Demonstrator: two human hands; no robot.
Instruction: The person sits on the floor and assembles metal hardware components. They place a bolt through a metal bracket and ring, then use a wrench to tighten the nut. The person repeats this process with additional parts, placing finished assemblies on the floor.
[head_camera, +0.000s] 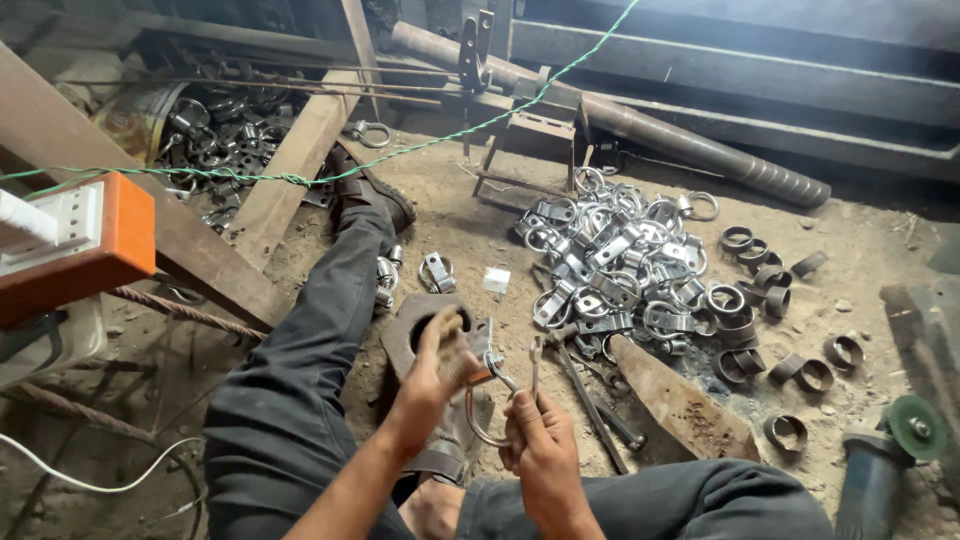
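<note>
Floor: bare packed dirt (450, 200) in a cluttered workshop, as I see it from the head camera. Rusty beams (280, 180) and a long pipe (640, 125) lie along the far side; a green cord (400, 150) is strung across.

Loose stock: a pile of metal clamps (620, 270) at centre right, dark steel rings (770, 290) scattered beside it.

Container: a tin drum (140, 115) at upper left, more clamps (215, 135) heaped by it.

Also: angle grinder (885, 450) at lower right, orange socket box (75, 245) at left.

Hands: my left hand (435, 365) grips a clamp (490, 400) at its top; my right hand (540, 445) is closed on its lower curve, over my lap.
</note>
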